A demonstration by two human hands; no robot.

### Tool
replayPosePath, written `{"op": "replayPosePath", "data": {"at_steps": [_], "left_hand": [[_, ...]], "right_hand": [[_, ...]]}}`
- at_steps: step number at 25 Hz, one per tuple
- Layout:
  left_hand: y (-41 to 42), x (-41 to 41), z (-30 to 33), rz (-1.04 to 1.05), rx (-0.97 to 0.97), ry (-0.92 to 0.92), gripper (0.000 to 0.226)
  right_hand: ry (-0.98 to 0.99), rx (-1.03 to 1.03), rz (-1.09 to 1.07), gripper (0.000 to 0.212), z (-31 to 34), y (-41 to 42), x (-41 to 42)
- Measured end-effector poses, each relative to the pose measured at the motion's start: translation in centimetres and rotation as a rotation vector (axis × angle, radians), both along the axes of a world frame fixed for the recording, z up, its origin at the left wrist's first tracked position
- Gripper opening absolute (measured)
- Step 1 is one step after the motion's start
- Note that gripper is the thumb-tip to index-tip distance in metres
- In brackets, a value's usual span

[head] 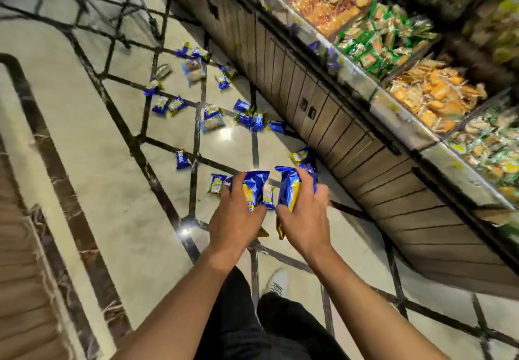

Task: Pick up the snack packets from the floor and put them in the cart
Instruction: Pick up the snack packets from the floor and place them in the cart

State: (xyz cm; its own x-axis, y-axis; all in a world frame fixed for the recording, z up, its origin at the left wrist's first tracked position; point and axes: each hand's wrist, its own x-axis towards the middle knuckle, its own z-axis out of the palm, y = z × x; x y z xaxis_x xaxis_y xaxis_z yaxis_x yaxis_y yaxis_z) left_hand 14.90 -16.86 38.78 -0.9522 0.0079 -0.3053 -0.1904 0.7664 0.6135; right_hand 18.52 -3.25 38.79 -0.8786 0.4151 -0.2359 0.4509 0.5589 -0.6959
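The left hand (234, 220) is gripping a blue snack packet (254, 188), fingers curled round it. The right hand (304, 220) is clutching another blue packet (288, 188). More packets (247, 119) are lying scattered on the tiled floor (112, 191) beside the shelf unit (351, 135).

Both bare forearms reach forward and down, side by side, with the hands close together but apart. The left hand (234, 219) has its fingers curled in a grip, knuckles up. The right hand (304, 219) is likewise clenched in a grip.
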Motion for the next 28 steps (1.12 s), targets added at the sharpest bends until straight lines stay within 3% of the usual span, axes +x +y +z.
{"op": "replayPosePath", "data": {"at_steps": [8,18,28], "left_hand": [[-14.6,1.1,0.5,0.301,0.014,-0.001,0.075],[-39.1,0.5,1.3,0.493,0.019,0.015,0.076],[-53.4,-9.5,2.4,0.67,-0.018,0.066,0.071]], "right_hand": [[-0.013,0.044,0.333,0.085,0.2,-14.8,-2.7],[0.004,0.036,0.542,0.087,1.5,-38.5,-6.7],[0.045,-0.006,0.665,0.084,1.6,-53.2,-18.5]]}}
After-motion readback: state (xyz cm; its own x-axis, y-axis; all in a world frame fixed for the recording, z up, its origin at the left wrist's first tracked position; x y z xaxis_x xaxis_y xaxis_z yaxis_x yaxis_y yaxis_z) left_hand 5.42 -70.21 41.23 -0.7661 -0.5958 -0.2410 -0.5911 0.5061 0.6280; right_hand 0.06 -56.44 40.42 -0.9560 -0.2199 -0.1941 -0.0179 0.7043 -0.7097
